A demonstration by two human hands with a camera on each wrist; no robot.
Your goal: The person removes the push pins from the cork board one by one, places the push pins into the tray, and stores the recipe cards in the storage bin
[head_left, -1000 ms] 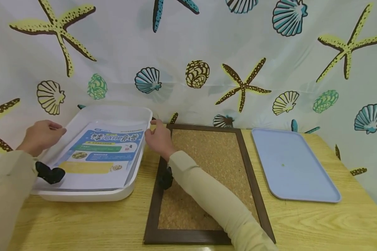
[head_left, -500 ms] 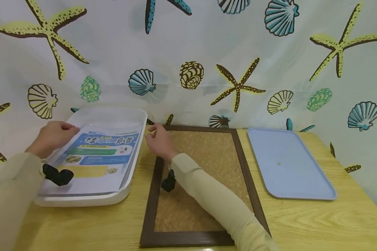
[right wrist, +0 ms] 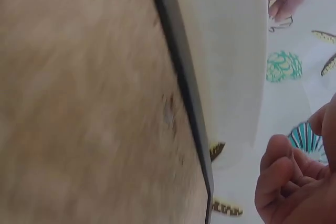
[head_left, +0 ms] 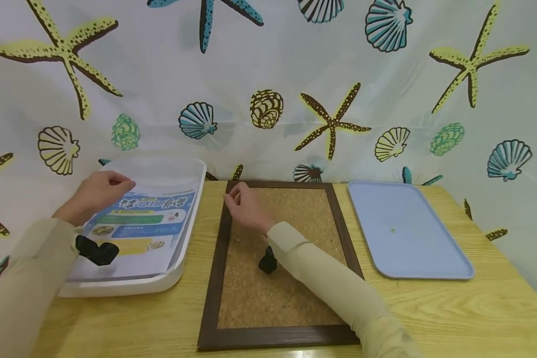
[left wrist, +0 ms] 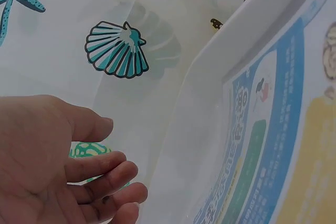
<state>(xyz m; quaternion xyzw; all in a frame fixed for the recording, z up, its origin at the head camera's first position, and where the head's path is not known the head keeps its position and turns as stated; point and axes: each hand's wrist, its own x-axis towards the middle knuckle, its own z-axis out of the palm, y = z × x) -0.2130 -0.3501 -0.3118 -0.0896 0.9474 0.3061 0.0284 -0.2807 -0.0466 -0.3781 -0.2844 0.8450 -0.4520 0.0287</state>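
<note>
My left hand (head_left: 102,191) hovers over the upper left part of a white plastic tub (head_left: 161,284). Its fingers are loosely bent, and the left wrist view shows nothing between them. Inside the tub lies a stack of printed paper sheets (head_left: 149,258), the top one blue, green and yellow with large lettering. My right hand (head_left: 248,206) is above the upper left corner of a cork board (head_left: 268,293) with a dark brown frame. In the right wrist view its fingers (right wrist: 275,177) hang loosely curled around nothing.
A pale blue tray (head_left: 411,238) with a small green speck lies right of the cork board. All stand on a wooden table (head_left: 452,313). Behind them hangs a white curtain (head_left: 250,64) printed with starfish and shells. Black wrist cameras are on both wrists.
My left hand has moved right, further over the paper stack. The right hand has left the tub's right rim and shifted right, over the board's frame. The view has turned slightly.
</note>
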